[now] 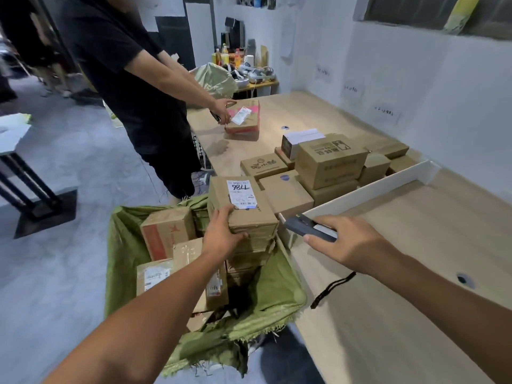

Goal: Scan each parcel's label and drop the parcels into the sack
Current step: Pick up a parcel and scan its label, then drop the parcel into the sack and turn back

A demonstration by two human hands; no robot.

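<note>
Two bare forearms reach in from the near edge, left one crossing over the green sack that stands open on the floor against the table

Sack – woven green fabric, frayed near rim, several cardboard boxes already inside; a red-printed box at its far left, a labelled one nearer

Left hand – clamped on the near left corner of a brown parcel, thumb on top, fingers wrapped down the near side. Parcel is held above the sack's far right corner, just left of the table edge, roughly level. White label faces up, handwritten digits and a barcode on it

Right hand – closed round a dark handheld scanner, its nose pointing left toward the parcel, not touching it. A black wrist cord trails down onto the tabletop

Right of the parcel, further back – a cluster of brown cartons on the table, one larger printed box stacked on top. A white divider board stands on edge between the cartons and the near table area

Far left of the table – a second person in a black shirt, both hands on a pink-taped carton; another green sack behind it
</note>
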